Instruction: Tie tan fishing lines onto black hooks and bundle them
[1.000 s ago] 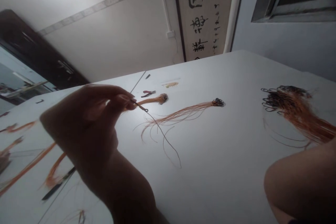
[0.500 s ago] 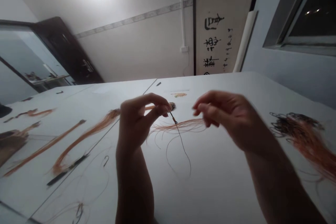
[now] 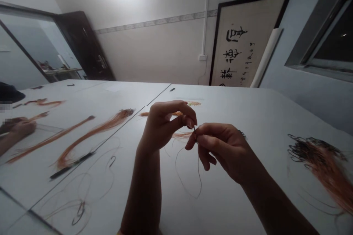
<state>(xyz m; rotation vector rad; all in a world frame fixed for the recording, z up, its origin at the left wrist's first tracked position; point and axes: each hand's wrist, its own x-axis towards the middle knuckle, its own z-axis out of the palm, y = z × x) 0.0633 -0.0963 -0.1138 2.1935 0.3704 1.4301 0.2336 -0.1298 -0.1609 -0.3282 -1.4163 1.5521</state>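
Change: R hand (image 3: 223, 148), a half sec ago apart to the right w/ fingers loosely bunched, now meets L hand (image 3: 162, 128) at fingertips. Means work looks 2-handed now: one end each, prob. for finer handling of the piece.

L hand: thumb + index pinched tight on upper end of thin dark piece (image 3: 194, 130); other fingers curled, partly hidden. R hand: thumb + index closed at piece's lower end; remaining fingers half open, hanging below, nothing seen in them. Piece sits between the two sets of fingertips, held up off tabletop (image 3: 261, 114); its lower part covered, detail n/c.

Thin line (image 3: 201, 183) hangs in a loop below the hands. Orange strand bundle (image 3: 182, 136) lies behind hands, partly blocked. Big hook bundle (image 3: 306, 148) well right of R hand. Loose hook (image 3: 112, 161) left of L forearm. Co-worker's hand (image 3: 23, 126) far left, well apart.
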